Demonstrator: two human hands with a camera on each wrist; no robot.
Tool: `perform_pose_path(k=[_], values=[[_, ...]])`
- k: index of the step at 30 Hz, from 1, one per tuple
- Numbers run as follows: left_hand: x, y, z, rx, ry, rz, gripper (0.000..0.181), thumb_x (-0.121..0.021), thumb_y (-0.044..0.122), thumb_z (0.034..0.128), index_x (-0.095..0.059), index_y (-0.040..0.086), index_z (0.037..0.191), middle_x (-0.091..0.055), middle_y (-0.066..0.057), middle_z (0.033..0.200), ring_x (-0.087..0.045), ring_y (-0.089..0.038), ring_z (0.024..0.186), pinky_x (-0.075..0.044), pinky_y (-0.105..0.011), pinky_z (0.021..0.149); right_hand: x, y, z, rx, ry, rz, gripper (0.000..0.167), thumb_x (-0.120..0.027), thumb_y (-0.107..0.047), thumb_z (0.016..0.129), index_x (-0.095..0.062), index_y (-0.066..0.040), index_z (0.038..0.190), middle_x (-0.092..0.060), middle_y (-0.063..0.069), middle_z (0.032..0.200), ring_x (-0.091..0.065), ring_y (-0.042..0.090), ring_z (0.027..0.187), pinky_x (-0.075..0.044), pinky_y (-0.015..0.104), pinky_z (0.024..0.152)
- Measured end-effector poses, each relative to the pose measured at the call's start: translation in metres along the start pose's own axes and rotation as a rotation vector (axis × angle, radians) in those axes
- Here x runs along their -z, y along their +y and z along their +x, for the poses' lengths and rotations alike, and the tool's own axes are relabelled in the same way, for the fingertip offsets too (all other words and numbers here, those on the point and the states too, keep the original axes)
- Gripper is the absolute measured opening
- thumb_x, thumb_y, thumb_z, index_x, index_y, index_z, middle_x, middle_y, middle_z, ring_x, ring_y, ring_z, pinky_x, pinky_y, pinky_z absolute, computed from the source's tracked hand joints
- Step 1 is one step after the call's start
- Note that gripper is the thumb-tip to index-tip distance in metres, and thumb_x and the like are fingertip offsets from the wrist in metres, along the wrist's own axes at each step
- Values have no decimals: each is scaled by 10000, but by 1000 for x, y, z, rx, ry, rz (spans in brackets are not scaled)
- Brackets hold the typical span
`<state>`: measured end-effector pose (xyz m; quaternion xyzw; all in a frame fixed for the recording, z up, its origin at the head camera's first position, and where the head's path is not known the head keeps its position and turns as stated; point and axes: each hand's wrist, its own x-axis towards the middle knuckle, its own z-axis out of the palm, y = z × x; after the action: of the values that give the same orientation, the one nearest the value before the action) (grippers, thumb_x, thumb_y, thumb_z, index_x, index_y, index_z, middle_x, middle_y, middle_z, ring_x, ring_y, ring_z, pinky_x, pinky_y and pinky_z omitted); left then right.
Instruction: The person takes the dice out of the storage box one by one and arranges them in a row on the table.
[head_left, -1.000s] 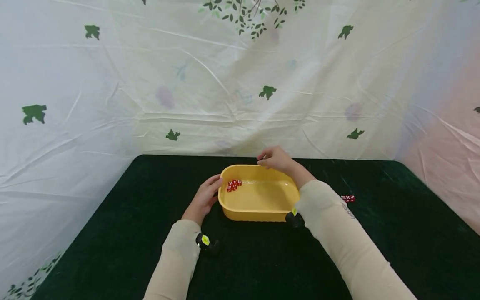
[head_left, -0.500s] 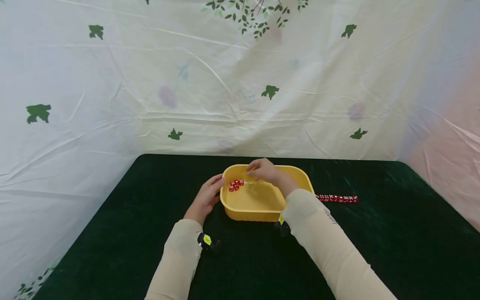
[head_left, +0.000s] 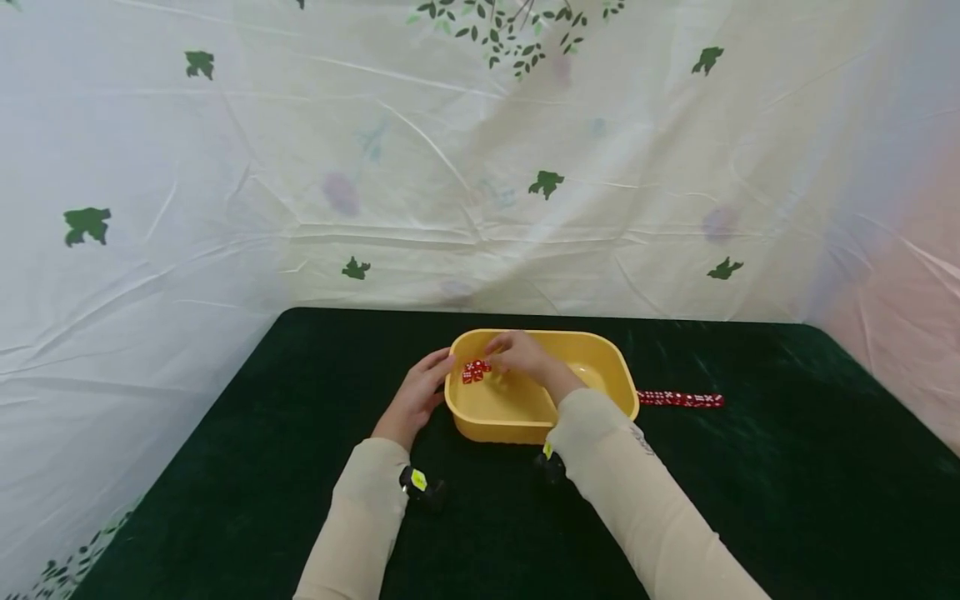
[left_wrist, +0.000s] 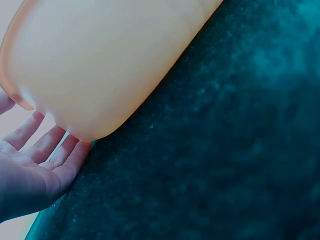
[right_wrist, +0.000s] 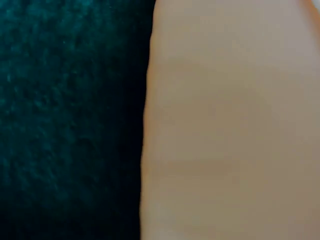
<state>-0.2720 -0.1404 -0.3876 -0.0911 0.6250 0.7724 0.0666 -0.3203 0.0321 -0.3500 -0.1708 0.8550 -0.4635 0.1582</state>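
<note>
Red dice (head_left: 472,372) with white pips sit in a small cluster at the left end of a yellow plastic basin (head_left: 506,431) in the head view. My right hand (head_left: 522,357) reaches into the basin, fingertips bent down at the cluster's right-hand die; whether they pinch it is too small to tell. Against the basin's left end rests my left hand (head_left: 417,392). The left wrist view shows its fingers (left_wrist: 45,142) fairly straight, touching the outer wall (left_wrist: 95,75), the thumb close to the rim. Only cloth and the basin's wall (right_wrist: 230,120) fill the right wrist view; the hand is hidden there.
A straight row of red dice (head_left: 681,399) lies on the dark green tablecloth (head_left: 787,467), running right from the basin's right end. A pale patterned curtain (head_left: 450,167) hangs behind the table's far edge.
My right hand has moved from above the basin's far rim down into it, to the dice. The dice row has come into fuller view. My left hand has stayed at the basin's left end.
</note>
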Motion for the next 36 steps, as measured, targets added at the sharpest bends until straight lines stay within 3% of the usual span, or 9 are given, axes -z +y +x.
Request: perform_pose_path(k=[9, 18, 26, 36], values=[[-2, 2, -3, 9, 13, 8, 392, -529, 292, 856, -473, 145, 1215, -428, -41, 1236, -390, -226, 1108, -347, -415, 879, -5, 5, 0, -58, 28, 60, 244, -584, -46, 806, -559, 29, 1037, -585, 138, 829, -511, 209, 585, -470, 300, 567], [-4, 3, -5, 19, 20, 0, 385, -527, 282, 858, -476, 136, 1210, -430, -47, 1234, -387, -233, 1109, -339, -423, 885, -6, 6, 0, -93, 13, 52, 250, -580, -51, 813, -552, 34, 1046, -576, 146, 813, -503, 201, 577, -476, 303, 588], [-5, 4, -5, 22, 25, -1, 380, -532, 281, 856, -482, 136, 1204, -434, -46, 1231, -396, -232, 1101, -358, -415, 870, -7, 8, 1, -123, 2, -10, 260, -589, -62, 809, -568, -12, 1064, -556, 97, 820, -503, 197, 613, -460, 267, 583], [-4, 5, -5, 36, 29, 4, 380, -534, 287, 854, -480, 146, 1202, -434, -38, 1230, -391, -226, 1110, -354, -408, 874, -8, 8, 2, -95, -4, -61, 246, -603, -65, 800, -585, -12, 1039, -562, 79, 789, -489, 176, 567, -444, 248, 550]])
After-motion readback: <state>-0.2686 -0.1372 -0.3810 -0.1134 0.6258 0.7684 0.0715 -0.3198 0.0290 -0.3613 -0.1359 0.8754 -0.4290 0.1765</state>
